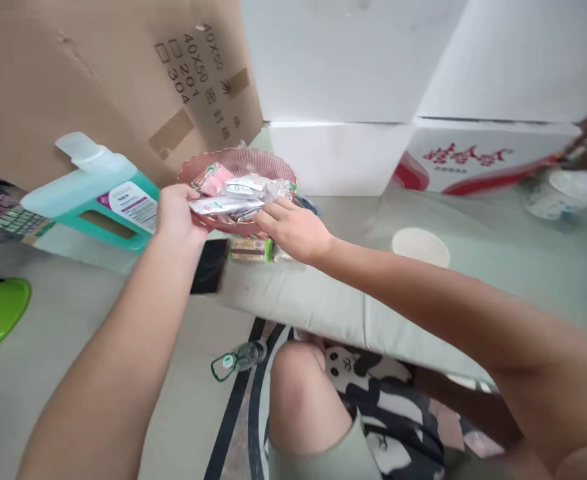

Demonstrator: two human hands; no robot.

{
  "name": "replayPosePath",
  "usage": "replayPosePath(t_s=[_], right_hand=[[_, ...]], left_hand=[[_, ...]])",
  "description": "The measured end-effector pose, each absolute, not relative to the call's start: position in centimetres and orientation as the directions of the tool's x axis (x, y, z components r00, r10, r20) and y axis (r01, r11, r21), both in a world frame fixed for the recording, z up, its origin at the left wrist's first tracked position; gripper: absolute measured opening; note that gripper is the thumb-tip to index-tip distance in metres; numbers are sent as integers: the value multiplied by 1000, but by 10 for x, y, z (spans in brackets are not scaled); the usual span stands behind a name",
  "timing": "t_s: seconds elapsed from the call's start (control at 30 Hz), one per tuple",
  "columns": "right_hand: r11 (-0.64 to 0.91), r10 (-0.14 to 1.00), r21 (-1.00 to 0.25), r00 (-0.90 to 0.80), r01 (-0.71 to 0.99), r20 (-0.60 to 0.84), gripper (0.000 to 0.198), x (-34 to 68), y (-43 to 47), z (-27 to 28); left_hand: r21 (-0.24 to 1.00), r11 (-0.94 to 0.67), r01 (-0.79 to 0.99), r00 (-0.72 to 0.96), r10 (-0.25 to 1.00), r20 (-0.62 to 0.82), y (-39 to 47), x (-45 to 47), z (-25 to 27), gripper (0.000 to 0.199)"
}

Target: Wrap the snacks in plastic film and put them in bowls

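Note:
A pink ribbed bowl (238,160) with a wavy gold rim holds several wrapped packets. Among them are a pink packet (213,179) and a long white packet (226,205) lying across the front. My left hand (176,213) grips the bowl's left side, thumb over the rim by the white packet's end; its other fingers are mostly hidden. At the front right rim, my right hand (293,230) has its fingers bent over the edge, fingertips against the packets. Its thumb is out of sight. Just below the bowl lie a black phone-like slab (210,267) and a green-edged snack packet (250,250).
A jug of green liquid (93,187) stands left, before a big cardboard box (123,80). White boxes (338,67) line the back. A white round lid (420,247) and paper cup (556,193) are on the covered table (498,267). A clear bottle (250,355) is below.

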State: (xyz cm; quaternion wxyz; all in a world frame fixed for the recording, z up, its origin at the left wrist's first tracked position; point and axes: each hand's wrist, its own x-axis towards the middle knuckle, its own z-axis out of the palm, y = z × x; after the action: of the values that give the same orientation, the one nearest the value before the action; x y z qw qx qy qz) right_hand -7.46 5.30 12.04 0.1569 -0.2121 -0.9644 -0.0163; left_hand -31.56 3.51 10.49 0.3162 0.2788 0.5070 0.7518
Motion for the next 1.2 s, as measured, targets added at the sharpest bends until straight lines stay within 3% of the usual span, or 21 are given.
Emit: replayPosePath(t_s=[0.03, 0.1, 0.27, 0.37, 0.43, 0.5, 0.57, 0.67, 0.8, 1.0, 1.2], right_hand=[[924, 371, -48, -856, 380, 360, 42, -45, 40, 119], [937, 338, -86, -813, 340, 474, 45, 18, 16, 116], [872, 431, -170, -557, 458, 710, 39, 177, -23, 104], [781, 475, -149, -421, 606, 773, 36, 249, -34, 99], [678, 549, -171, -338, 715, 764, 33, 284, -33, 93], [563, 642, -233, -242, 793, 727, 32, 307, -28, 83], [479, 714, -307, -162, 822, 681, 33, 321, -19, 67], [440, 741, -363, -104, 821, 663, 33, 327, -5, 38], [424, 752, -373, -92, 825, 652, 34, 318, 7, 6], [536, 716, -278, -254, 797, 650, 33, 305, 15, -20], [532, 747, -273, -293, 801, 596, 23, 308, 13, -18]], left_hand=[[954, -205, -220, -640, 768, 17, 17, -287, 111, 21], [951, -193, -243, -637, 771, -7, -8, -222, 121, 19], [905, -260, -337, -561, 827, 29, -3, -43, 125, 18], [921, -268, -283, -399, 906, 142, 26, 35, 118, 25], [948, -293, -124, -277, 928, 250, 39, 64, 108, 34], [929, -322, 181, -170, 920, 352, 42, 75, 90, 41], [804, -315, 505, -54, 918, 393, 34, 74, 65, 46], [645, -175, 744, 28, 972, 232, 23, 67, 26, 36], [631, -104, 768, -114, 949, 294, 39, 54, -7, 10], [701, -67, 710, -286, 882, 374, 97, 24, -17, 13], [736, -178, 653, -260, 860, 438, 106, 16, -24, 44]])
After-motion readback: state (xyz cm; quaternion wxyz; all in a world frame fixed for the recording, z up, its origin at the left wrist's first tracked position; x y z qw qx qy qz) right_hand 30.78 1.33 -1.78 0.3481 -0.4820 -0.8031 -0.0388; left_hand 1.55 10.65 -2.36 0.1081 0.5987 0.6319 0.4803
